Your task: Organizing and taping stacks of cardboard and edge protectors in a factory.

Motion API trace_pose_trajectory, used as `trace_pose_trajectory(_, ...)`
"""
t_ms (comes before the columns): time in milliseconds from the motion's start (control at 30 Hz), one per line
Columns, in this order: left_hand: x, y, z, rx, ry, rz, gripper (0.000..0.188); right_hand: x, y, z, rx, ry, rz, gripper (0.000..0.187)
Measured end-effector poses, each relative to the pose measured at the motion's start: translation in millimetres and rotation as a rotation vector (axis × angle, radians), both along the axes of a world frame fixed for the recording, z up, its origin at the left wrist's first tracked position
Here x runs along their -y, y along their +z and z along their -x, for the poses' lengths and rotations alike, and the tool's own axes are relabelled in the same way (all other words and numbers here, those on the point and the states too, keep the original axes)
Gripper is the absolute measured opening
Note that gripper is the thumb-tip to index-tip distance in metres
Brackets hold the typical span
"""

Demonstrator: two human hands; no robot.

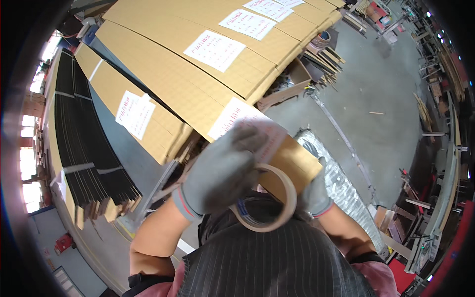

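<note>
A long tan cardboard box (298, 162) points its near end toward my body, with a white printed label (231, 113) lying across its top. My left hand (222, 166), in a grey glove, is over that label with its fingers curled. A wide roll of tape (292, 198) hangs from this hand, its ring tilted below the palm. Along the right edge of the box end is my gloved right hand (316, 192), gripping the side; the box hides part of its fingers.
More labelled cardboard boxes (163, 29) lie side by side beyond. At left is a stack of long black strips (86, 133) bound with bands. A plastic-wrapped bundle (336, 173) lies at right on the grey floor (386, 84), near scrap wood and an open carton (292, 86).
</note>
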State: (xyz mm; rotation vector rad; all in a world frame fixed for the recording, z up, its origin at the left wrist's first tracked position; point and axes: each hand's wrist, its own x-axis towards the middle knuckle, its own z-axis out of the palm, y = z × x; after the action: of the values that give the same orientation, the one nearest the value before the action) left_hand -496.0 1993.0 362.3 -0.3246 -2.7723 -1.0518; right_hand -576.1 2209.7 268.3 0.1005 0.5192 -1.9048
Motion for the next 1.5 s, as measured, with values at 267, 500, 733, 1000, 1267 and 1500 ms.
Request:
trace_pose_trajectory(267,-31.7,12.0,0.0,0.161,0.017,-0.21,0.015,-46.1,121.6,48.6,-1.746,-0.114,-0.696,0.037)
trace_pose_trajectory(500,-38.2,-0.6,-33.9,-0.004,0.264,-0.545,0.023,12.9,165.3,73.0,-2.226,0.466,0.148,0.021)
trace_pose_trajectory(733,-29.8,-51.2,-122.4,-0.083,0.483,-0.004,0.019,24.6,130.8,150.5,-2.571,0.646,-0.474,0.026)
trace_pose_trajectory(1000,-23.8,-291.0,-11.5,0.427,0.063,-1.592,0.027,70.6,-38.5,139.0,-0.868,0.695,-0.471,0.03)
trace_pose_trajectory(1267,-5.3,-212.2,-51.8,0.631,0.468,-1.169,0.036,75.2,78.6,13.2,-2.581,0.589,-0.719,0.08)
trace_pose_trajectory(1500,10.3,-3.4,-15.7,0.247,0.208,-0.332,0.038,60.8,59.8,36.4,-2.359,0.209,-0.301,0.045)
